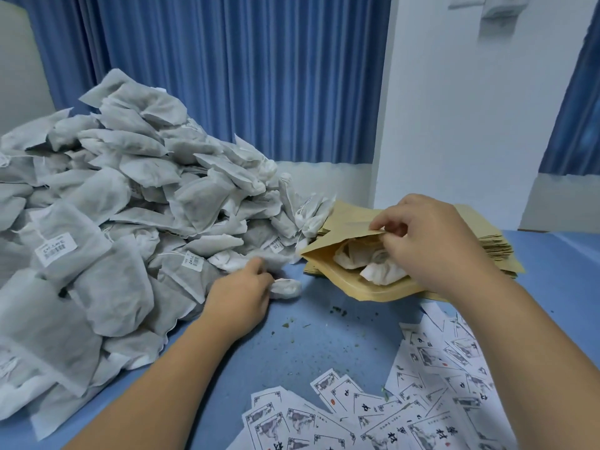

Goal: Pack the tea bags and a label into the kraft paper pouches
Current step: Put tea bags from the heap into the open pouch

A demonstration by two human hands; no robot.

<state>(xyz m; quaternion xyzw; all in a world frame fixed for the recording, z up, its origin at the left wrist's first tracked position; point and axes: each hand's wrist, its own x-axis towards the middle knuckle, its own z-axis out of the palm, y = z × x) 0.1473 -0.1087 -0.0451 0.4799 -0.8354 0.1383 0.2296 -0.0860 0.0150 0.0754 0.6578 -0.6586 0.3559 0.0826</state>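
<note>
A big heap of grey-white tea bags (107,209) covers the left of the blue table. At its near right edge my left hand (242,295) grips one tea bag (285,288). A kraft paper pouch (350,264) lies open on its side on a stack of flat pouches (496,251), with a few tea bags (373,263) showing in its mouth. My right hand (431,241) pinches the pouch's upper lip and holds the mouth open. Printed labels (431,397) lie scattered at the lower right.
Blue curtains (227,76) hang behind the table and a white wall (470,108) stands at the right. Crumbs of tea (337,309) dot the blue table (308,345) between my arms.
</note>
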